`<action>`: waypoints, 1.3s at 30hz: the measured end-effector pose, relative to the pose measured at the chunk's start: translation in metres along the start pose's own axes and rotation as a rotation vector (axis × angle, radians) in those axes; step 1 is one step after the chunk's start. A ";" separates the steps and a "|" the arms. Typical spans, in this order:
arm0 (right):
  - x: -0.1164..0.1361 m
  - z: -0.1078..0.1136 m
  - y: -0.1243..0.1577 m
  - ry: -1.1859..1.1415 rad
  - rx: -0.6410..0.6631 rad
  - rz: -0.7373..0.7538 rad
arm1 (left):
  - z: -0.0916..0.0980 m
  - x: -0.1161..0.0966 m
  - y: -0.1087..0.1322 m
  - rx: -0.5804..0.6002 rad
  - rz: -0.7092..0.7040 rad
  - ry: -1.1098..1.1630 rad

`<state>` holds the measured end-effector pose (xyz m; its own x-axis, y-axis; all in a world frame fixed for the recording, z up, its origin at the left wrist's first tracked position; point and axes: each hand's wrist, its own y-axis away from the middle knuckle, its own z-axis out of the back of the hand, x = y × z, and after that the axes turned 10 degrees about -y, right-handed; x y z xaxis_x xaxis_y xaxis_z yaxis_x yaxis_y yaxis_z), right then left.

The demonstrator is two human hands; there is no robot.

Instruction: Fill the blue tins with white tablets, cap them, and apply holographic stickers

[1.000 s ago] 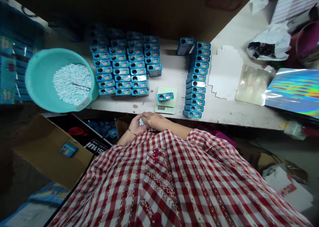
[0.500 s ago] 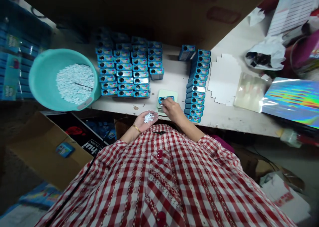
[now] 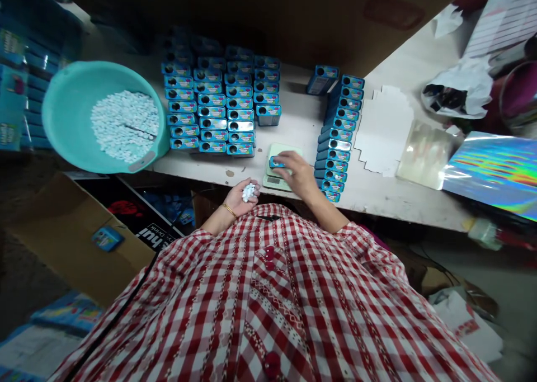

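Observation:
My left hand [image 3: 242,197] is cupped palm up just below the table edge, holding a small heap of white tablets [image 3: 248,191]. My right hand [image 3: 296,172] rests over a small blue tin [image 3: 276,162] that sits on a pale green scale [image 3: 277,180], fingers curled around the tin. A teal basin [image 3: 67,119] full of white tablets stands at the left. Rows of several blue tins [image 3: 218,105] lie behind the scale, and a column of blue tins [image 3: 335,141] runs to its right.
White flat card blanks [image 3: 384,127] and a holographic sheet [image 3: 495,164] lie at the right, with a white bag [image 3: 457,88] behind. A cardboard box [image 3: 62,236] with a blue tin inside sits on the floor at left. The table edge [image 3: 377,206] crosses in front of me.
My right hand left my left palm, reached to the tin on the scale and now covers it. My left hand opened with the tablets, then curled slightly.

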<state>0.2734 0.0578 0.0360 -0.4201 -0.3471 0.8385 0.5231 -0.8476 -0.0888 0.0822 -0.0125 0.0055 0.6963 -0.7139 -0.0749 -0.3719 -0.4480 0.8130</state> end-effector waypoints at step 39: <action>-0.159 0.126 -0.200 0.765 -0.088 -0.419 | 0.038 -0.022 0.031 -0.222 -0.198 0.201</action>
<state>0.3291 0.3335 -0.0120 -0.9635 -0.1471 0.2236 0.1683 -0.9826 0.0786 0.0324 -0.0311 0.0104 0.8564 -0.4950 -0.1469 -0.0901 -0.4234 0.9014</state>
